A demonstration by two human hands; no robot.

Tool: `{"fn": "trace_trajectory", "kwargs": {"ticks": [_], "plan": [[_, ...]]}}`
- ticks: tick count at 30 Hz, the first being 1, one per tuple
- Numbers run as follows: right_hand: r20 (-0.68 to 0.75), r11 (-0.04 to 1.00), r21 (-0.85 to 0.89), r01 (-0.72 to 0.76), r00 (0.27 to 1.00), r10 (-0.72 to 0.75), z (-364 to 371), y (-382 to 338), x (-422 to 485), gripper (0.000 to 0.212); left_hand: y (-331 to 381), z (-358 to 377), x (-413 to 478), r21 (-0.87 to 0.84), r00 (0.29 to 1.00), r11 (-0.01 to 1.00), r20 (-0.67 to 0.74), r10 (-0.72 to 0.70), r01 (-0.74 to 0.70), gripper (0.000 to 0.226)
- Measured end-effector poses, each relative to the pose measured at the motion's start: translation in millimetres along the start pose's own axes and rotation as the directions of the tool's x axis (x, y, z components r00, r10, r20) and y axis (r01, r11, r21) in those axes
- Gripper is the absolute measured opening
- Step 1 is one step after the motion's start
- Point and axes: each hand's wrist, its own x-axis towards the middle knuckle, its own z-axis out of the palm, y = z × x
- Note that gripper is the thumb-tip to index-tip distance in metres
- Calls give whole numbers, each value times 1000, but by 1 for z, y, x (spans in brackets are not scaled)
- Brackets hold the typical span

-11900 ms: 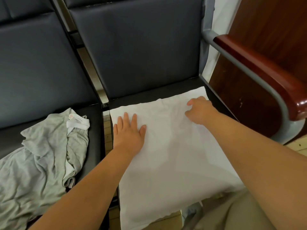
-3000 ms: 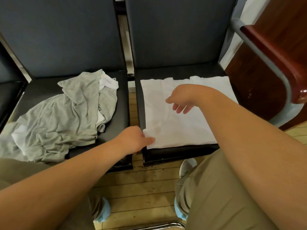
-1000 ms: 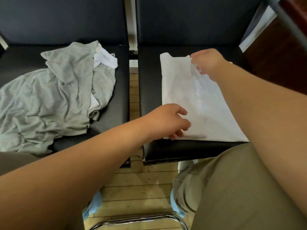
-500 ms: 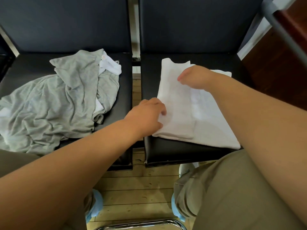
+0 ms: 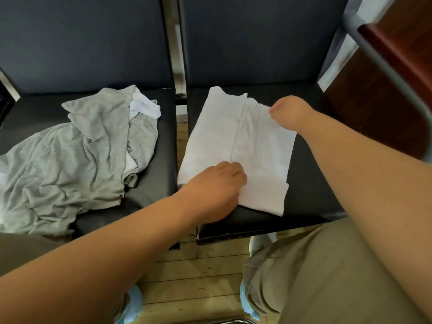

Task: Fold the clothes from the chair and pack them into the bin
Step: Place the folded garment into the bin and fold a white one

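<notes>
A white garment (image 5: 215,141) lies folded into a narrow strip on the right chair seat (image 5: 311,188), with a lengthwise crease down its middle. My left hand (image 5: 217,183) grips its near edge with curled fingers. My right hand (image 5: 289,113) pinches the far right edge of the top layer. A crumpled grey garment (image 5: 70,155) lies on the left chair seat (image 5: 161,183), with a white piece of cloth (image 5: 145,108) showing at its far side. No bin is in view.
Dark chair backs (image 5: 252,38) rise behind both seats. A metal armrest with a wooden top (image 5: 385,50) stands at the right. My knees in khaki trousers (image 5: 315,277) are close to the seat front, above a wooden floor (image 5: 198,272).
My left hand has slid right along the near edge of the white garment. My right hand has moved right and back with the top layer. The garment now lies narrower.
</notes>
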Motion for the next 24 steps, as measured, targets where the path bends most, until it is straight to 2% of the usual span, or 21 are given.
{"fn": "trace_trajectory", "kwargs": {"ticks": [2,4,7,8,10,12,16,18,20,22,24], "plan": [[-49,997,-56,-47,998,44,0,23,3,23,14,12,1,9,994,994,-20,106,-106,29],[-97,992,-21,-121,988,119,-4,43,2,15,27,19,5,0,989,989,-27,146,-146,31],[-52,978,87,-190,979,195,-6,61,-5,18,45,29,13,10,989,989,15,150,-151,42],[-7,964,152,-218,975,222,-5,65,-5,25,49,32,15,25,990,990,20,140,-141,45],[64,937,229,-263,965,255,1,68,-7,52,55,37,18,48,993,992,-13,114,-113,46],[53,955,167,-244,970,238,6,65,-10,64,59,40,22,36,995,996,-57,87,-85,42],[30,978,100,-184,983,182,9,53,-9,40,68,45,33,20,988,996,-131,88,-86,27],[-9,973,130,-192,981,195,9,49,-6,29,70,47,36,29,986,996,-144,84,-81,14],[-36,950,221,-220,972,233,8,46,-1,19,68,43,36,18,989,998,-137,60,-58,11],[-7,884,377,-277,953,302,5,40,1,16,64,37,35,-8,993,999,-108,44,-46,9],[8,835,469,-288,947,322,3,35,1,25,59,29,33,-43,998,998,-37,52,-54,30]]}}
